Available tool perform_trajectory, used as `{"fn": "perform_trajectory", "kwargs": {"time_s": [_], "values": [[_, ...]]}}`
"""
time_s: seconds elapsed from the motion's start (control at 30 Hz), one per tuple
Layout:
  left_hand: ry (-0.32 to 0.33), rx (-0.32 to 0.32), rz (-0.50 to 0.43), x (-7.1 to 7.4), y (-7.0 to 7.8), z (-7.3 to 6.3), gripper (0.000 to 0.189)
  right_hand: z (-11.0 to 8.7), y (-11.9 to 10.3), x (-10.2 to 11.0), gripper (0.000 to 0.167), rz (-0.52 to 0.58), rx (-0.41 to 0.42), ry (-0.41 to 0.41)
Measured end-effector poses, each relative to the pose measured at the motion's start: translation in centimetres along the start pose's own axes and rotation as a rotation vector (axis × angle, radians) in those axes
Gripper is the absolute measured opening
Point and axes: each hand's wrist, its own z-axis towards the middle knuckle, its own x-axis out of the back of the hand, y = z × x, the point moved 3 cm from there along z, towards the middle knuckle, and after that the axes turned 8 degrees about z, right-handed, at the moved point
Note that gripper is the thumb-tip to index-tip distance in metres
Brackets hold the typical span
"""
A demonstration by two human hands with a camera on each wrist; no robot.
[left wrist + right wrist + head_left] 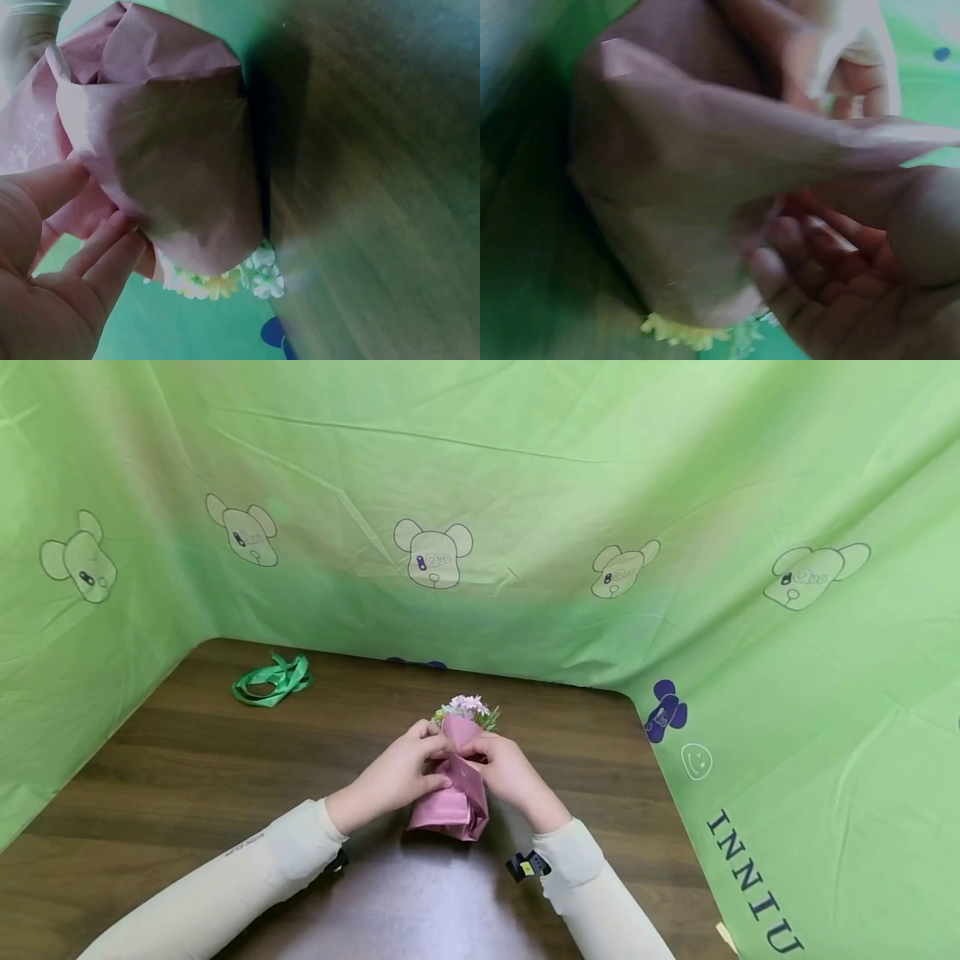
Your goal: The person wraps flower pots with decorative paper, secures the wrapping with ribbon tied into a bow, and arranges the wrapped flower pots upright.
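Note:
A small bouquet lies on the table in the head view, its pink and white flowers [468,703] and green leaves poking out at the far end. Pink wrapping paper [442,812] covers the rest, folded and overlapping toward the front. From the left, my left hand [401,768] pinches the paper's edge between thumb and fingers, which also shows in the left wrist view. Opposite it, my right hand [513,770] grips the paper near the bouquet's upper part. Yellow blossoms [682,332] peek from beneath the wrap in the blurred right wrist view.
A loosely coiled green ribbon [291,675] lies at the table's back left. Green printed cloth [480,460] hangs behind and along both sides of the brown wooden table [187,752]. A black strap [528,866] sits at the right wrist.

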Motion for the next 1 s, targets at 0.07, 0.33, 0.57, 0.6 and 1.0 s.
{"fn": "perform_trajectory", "kwargs": {"time_s": [0.07,0.33,0.57,0.6,1.0], "values": [[0.005,-0.001,-0.005,-0.1,0.1,-0.1,0.033,0.1,0.2,-0.2,0.013,-0.01,0.004,0.029],[0.008,0.031,0.059,0.8,1.1,0.0,0.024,0.7,0.1,-0.3,0.011,-0.035,0.032,0.04],[-0.015,-0.177,0.196,1.9,3.5,0.6,0.036,1.0,0.3,-0.2,0.01,-0.157,0.115,0.027],[-0.015,-0.234,0.206,2.0,4.0,0.7,0.036,1.0,0.2,-0.2,0.01,-0.185,0.138,0.026],[-0.09,-0.55,0.237,2.6,6.2,0.6,0.028,0.9,0.4,-0.1,0.007,-0.175,0.224,0.014]]}}
